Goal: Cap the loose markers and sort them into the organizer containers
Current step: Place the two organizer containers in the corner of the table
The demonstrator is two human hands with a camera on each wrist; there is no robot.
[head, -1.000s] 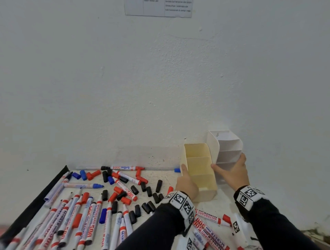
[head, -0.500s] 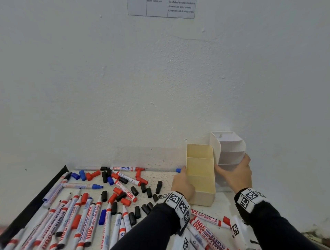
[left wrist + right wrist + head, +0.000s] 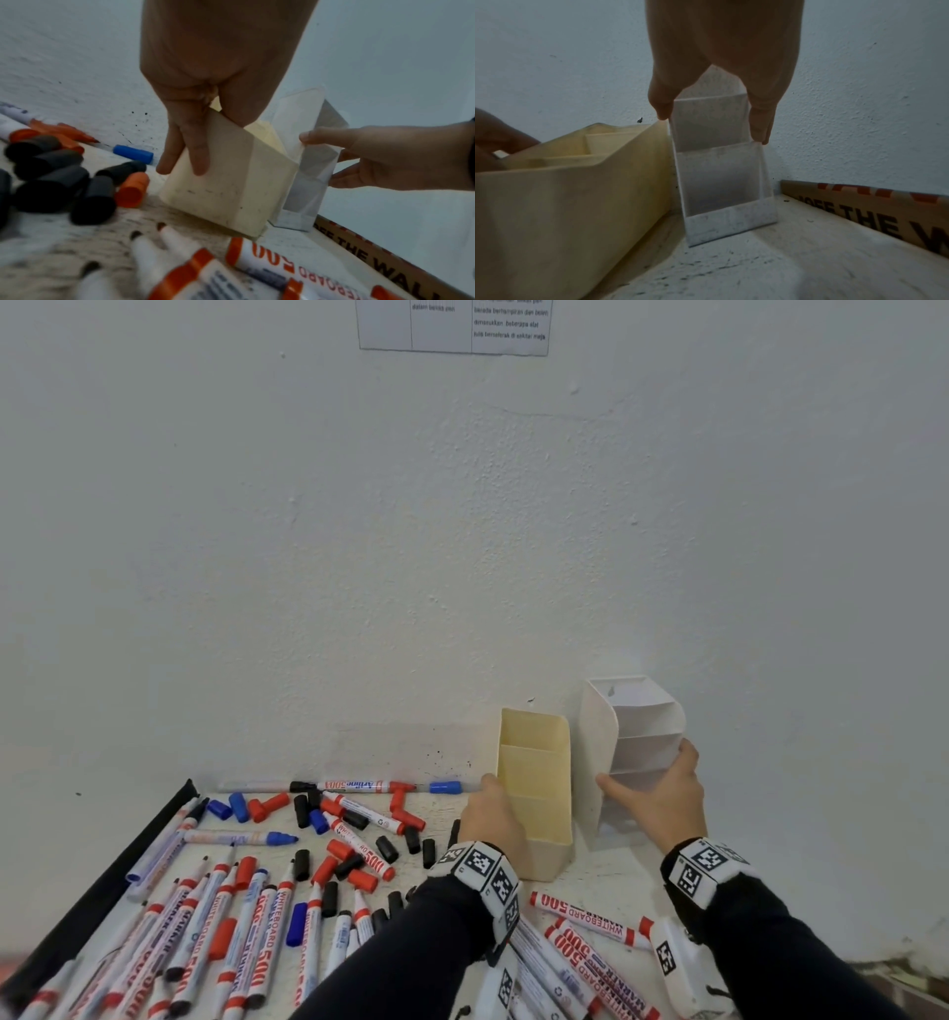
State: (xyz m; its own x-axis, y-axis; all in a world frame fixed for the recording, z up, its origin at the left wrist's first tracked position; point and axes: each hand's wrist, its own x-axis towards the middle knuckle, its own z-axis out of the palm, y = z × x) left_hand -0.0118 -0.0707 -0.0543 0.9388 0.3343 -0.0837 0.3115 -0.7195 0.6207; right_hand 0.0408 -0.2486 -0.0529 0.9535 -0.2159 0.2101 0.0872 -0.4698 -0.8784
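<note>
A yellow three-compartment organizer (image 3: 536, 778) stands on the table near the wall. My left hand (image 3: 490, 809) grips its left wall, thumb over the rim and fingers (image 3: 197, 158) down the outside. Touching its right side is a white tiered organizer (image 3: 642, 726), which my right hand (image 3: 652, 783) grips between thumb and fingers (image 3: 759, 121). Both organizers (image 3: 564, 192) (image 3: 718, 178) look empty. Many loose whiteboard markers (image 3: 257, 916) and red, black and blue caps (image 3: 349, 860) are strewn across the table to the left and under my forearms.
The white wall rises directly behind the organizers, with a printed sheet (image 3: 452, 325) high up. A black strip (image 3: 102, 891) borders the table on the left. A printed cardboard strip (image 3: 885, 213) runs along the right edge. Bare tabletop (image 3: 757, 263) lies in front of the white organizer.
Both organizers have shifted a little to the right, away from the blue-capped marker by the wall. The yellow one has straightened from a tilt. Both hands have kept their grips.
</note>
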